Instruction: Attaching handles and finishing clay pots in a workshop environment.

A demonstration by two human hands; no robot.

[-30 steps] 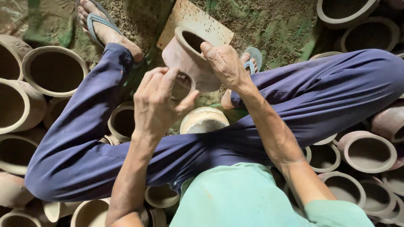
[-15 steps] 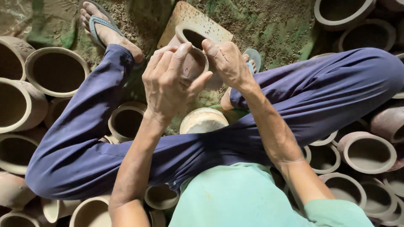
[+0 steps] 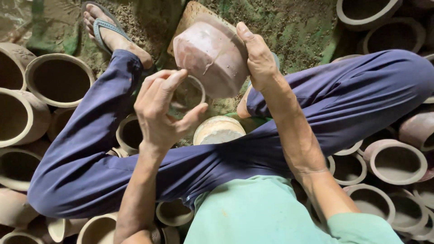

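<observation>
Right hand (image 3: 260, 58) grips pinkish clay pot (image 3: 210, 56) by far side, pot tipped, mouth turned near-left. Left hand (image 3: 162, 110) at pot's rim, fingers curled, thumb spread. Small whitish bowl (image 3: 219, 131) just below, on blue-trousered leg (image 3: 316, 113). Unfired pots (image 3: 58, 79) stacked left and right.
</observation>
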